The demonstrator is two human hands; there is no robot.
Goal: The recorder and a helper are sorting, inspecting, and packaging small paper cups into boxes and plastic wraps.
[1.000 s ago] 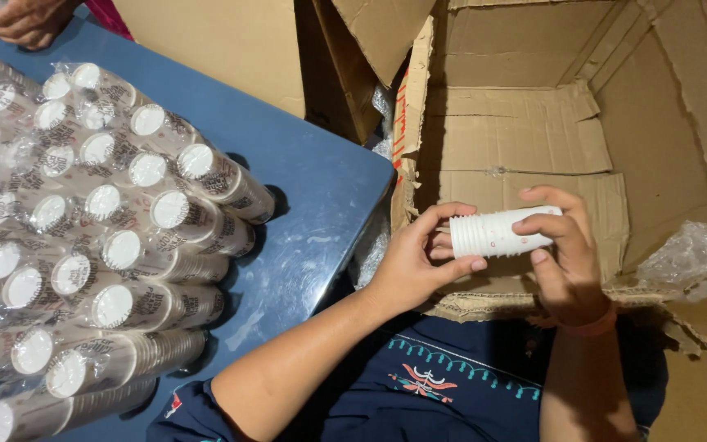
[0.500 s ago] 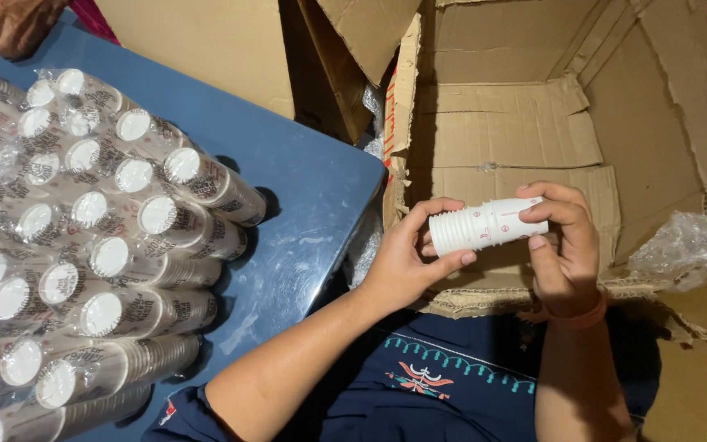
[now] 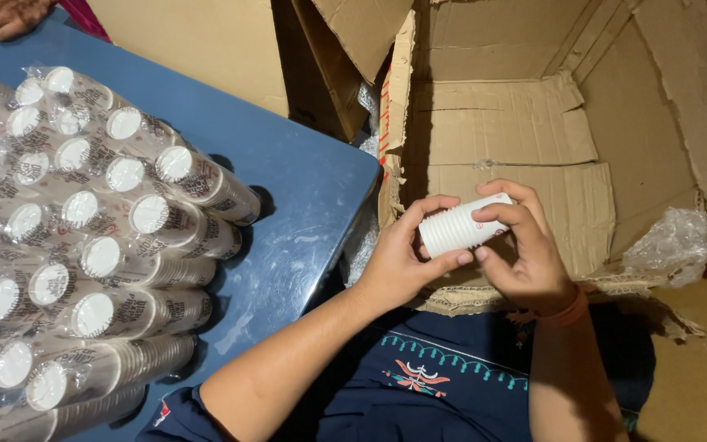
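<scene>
both hands grip a short stack of white cups (image 3: 460, 227) held sideways over the lap: left hand (image 3: 398, 262) fingers curled around its base end, right hand (image 3: 525, 254) closed over the other end (orange band at the wrist). beyond lies an open cardboard box (image 3: 533, 139); wrapped cup sleeves (image 3: 83, 245) cover the blue table (image 3: 304, 188).

A short stack of white cups (image 3: 461, 226) is held between the left hand (image 3: 398, 262) and right hand (image 3: 528, 258), over the open cardboard box (image 3: 533, 131); wrapped cup sleeves (image 3: 83, 245) are piled at nine o'clock on the blue surface (image 3: 304, 188).
</scene>
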